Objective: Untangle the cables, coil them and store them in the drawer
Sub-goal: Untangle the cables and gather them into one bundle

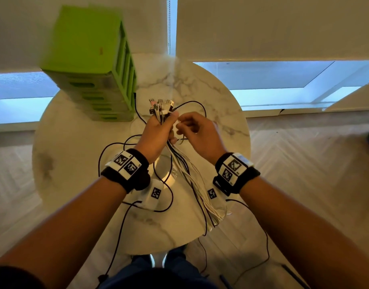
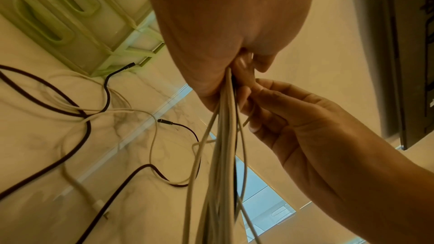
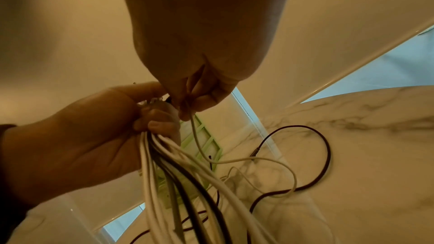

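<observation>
My left hand [image 1: 160, 127] grips a bundle of white and black cables [image 1: 192, 180] above the round marble table [image 1: 79, 147]. Their plug ends [image 1: 161, 106] stick up out of the fist, and the strands hang down past the table's near edge. In the right wrist view the left hand [image 3: 98, 127] is curled round the bundle [image 3: 178, 183]. My right hand [image 1: 193, 130] sits just right of the fist and pinches one thin white cable [image 3: 199, 144] between thumb and fingers. The same pinch shows in the left wrist view, right hand [image 2: 281, 110] beside the bundle [image 2: 223, 155].
A green drawer unit [image 1: 91, 63] with several shut drawers stands at the table's back left. Loose black cables [image 1: 116, 147] and a white one [image 2: 77, 186] loop over the tabletop. Thin black wrist-camera leads [image 1: 267, 253] trail to the wooden floor. Windows with blinds lie behind.
</observation>
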{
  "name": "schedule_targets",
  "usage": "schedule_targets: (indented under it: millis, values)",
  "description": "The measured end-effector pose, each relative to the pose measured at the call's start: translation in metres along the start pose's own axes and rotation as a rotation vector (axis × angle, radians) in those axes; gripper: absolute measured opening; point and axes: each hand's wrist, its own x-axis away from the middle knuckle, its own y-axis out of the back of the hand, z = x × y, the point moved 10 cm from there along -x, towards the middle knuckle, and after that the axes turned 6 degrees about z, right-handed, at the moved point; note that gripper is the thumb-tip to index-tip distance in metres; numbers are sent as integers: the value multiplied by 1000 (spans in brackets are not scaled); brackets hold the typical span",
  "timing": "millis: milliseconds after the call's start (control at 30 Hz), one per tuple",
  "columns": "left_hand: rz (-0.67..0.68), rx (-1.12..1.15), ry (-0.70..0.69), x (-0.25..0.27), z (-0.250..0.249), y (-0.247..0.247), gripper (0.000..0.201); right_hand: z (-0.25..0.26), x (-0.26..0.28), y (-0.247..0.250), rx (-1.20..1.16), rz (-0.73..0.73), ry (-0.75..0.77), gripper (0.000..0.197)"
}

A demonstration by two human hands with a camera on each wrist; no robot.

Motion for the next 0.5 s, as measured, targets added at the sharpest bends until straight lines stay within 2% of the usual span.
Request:
schedule_targets:
  millis: [200, 300, 367, 500]
  values:
    - [-23, -107, -39, 2, -4, 6, 37, -5, 15, -18, 26, 113, -47, 17]
    - [-37, -50, -21, 2, -1, 9, 33, -18, 23, -31, 124, 275, -19, 8]
    - [-41, -22, -4, 3, 1, 14, 31, -34, 31, -36, 168, 392, -28, 12]
    - [-27, 65, 1, 6, -2, 17, 29, -69, 42, -24, 319, 522, -73, 20]
